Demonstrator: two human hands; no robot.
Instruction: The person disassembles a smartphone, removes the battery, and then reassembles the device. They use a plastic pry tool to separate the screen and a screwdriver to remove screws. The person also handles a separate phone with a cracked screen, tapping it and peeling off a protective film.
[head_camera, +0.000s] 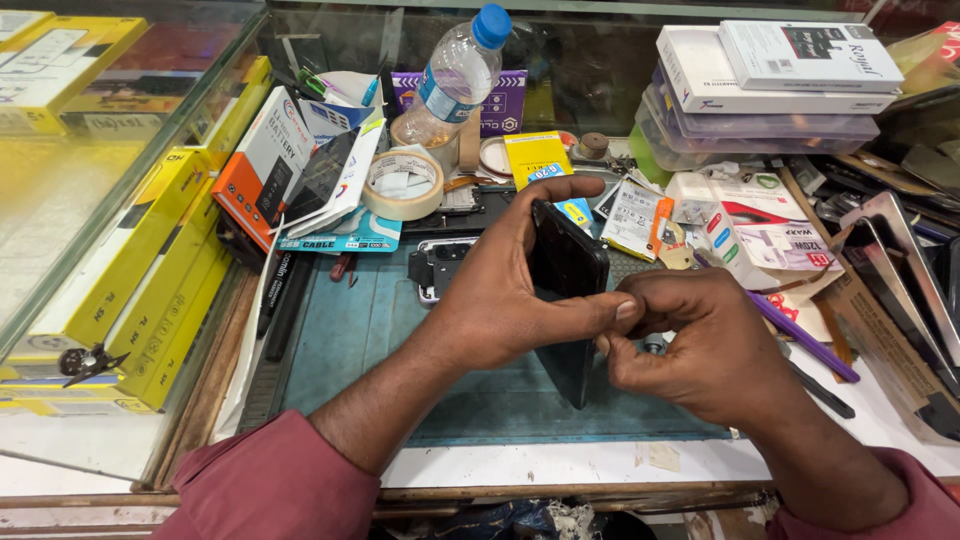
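Note:
A black phone (567, 268) stands upright on its lower end above the teal work mat (350, 340). My left hand (500, 290) wraps around its left side, thumb reaching across its front and fingers over the top edge. My right hand (700, 340) is curled at the phone's right edge, fingertips pinched against it next to my left thumb. I cannot tell whether the right hand holds any small part. A phone back frame with a camera cutout (437, 268) lies on the mat just behind my left hand.
A tape roll (403, 185), a plastic water bottle (455, 75), and small packets crowd the back of the mat. Yellow boxes (150, 270) are stacked left against a glass case. White boxes and clear trays (760, 90) sit at the right. A purple tool (800, 335) lies right.

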